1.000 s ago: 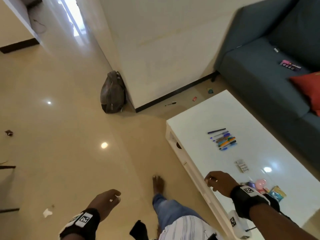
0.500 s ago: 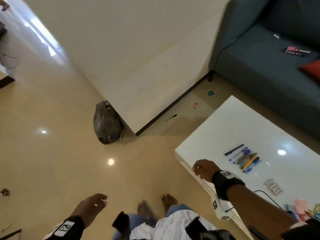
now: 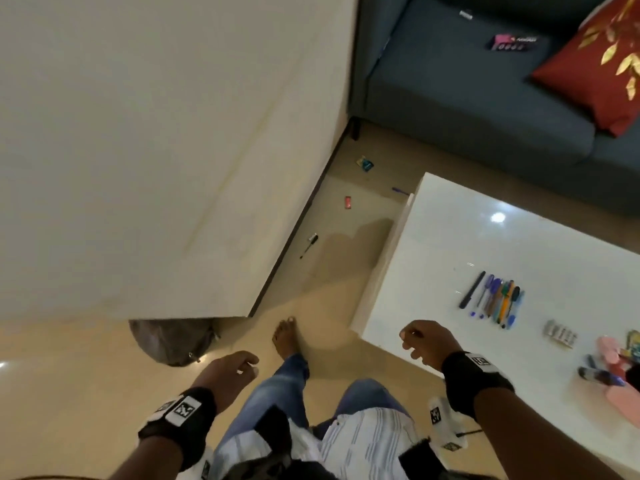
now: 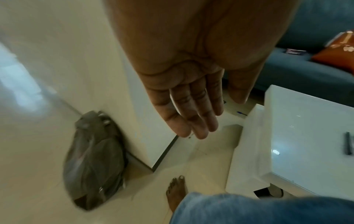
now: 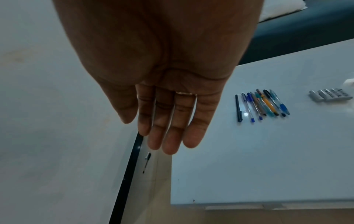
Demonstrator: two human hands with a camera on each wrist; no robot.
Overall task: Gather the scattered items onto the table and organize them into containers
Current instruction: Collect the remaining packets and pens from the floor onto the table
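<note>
Left hand (image 3: 227,374) empty, fingers relaxed and near straight, hanging over floor (image 3: 86,375) by the knee. Right hand (image 3: 424,342) empty too, fingers extended and loose, above the near corner of the table (image 3: 450,237); contact with it not clear.

On table: row of pens (image 3: 493,301) side by side, pack of batteries (image 3: 560,333) just right of them, pink and coloured bits at far right edge, too blurred to name.

Scattered on floor between wall (image 3: 156,150) and table: black pen (image 3: 308,245) by the skirting, red item (image 3: 347,202) further on, teal packet (image 3: 365,164) near the sofa (image 3: 450,81) leg, blue pen (image 3: 400,190) just off the table's far corner.

On sofa seat: pink-black card (image 3: 512,43), red cushion (image 3: 595,64). Grey bag (image 3: 173,341) leaning at the wall corner. Bare foot (image 3: 285,337) on floor between bag and table.
</note>
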